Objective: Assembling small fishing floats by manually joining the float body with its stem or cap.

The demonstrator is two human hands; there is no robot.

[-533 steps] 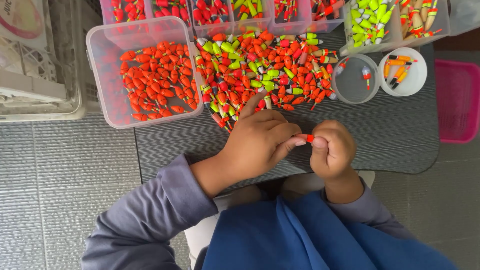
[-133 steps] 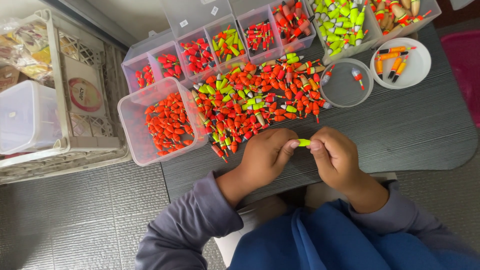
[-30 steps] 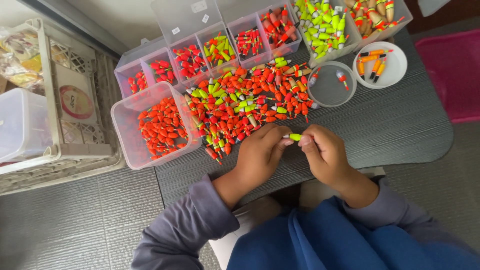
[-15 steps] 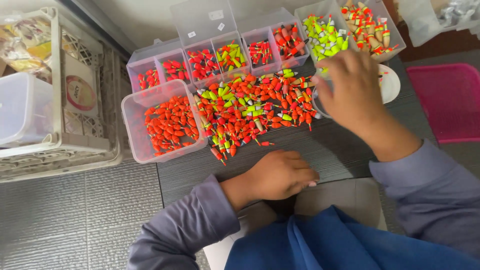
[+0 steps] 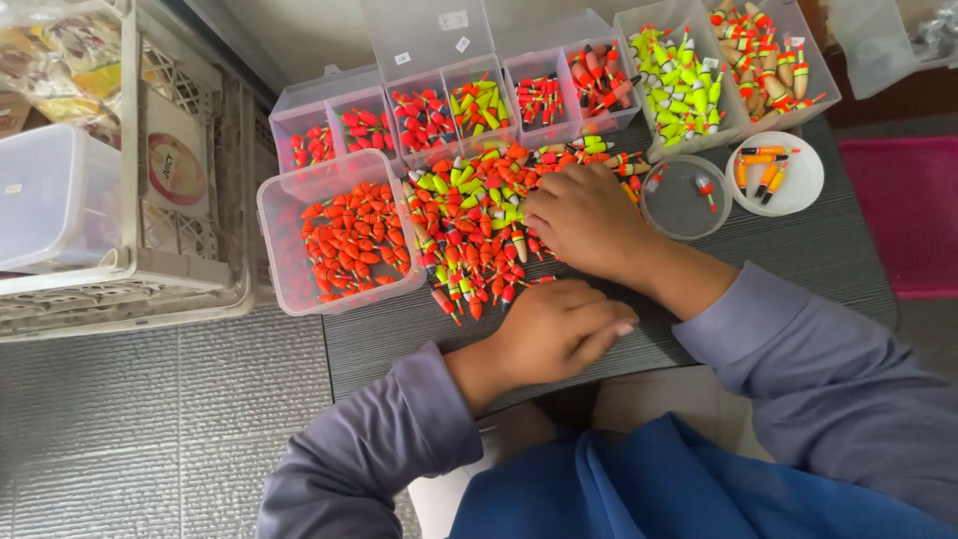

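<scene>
A loose pile of small orange, red and yellow-green fishing floats (image 5: 474, 215) lies on the dark slatted table (image 5: 798, 240). My right hand (image 5: 584, 222) rests on the pile's right side, fingers curled down among the floats; whether it grips one is hidden. My left hand (image 5: 554, 329) lies on the table just below the pile, fingers loosely curled and pointing right, with nothing visible in it.
A clear tub of orange floats (image 5: 344, 240) sits left of the pile. A compartment box (image 5: 449, 100) and trays of yellow-green floats (image 5: 684, 75) line the back. Two round cups (image 5: 684, 195) (image 5: 773, 175) stand right. White crates (image 5: 120, 200) sit far left, a pink tray (image 5: 908, 215) far right.
My right hand has come back from the round cups at the far right and settled on the pile. The left hand stays on the table, and the green float held earlier is gone from my fingers.
</scene>
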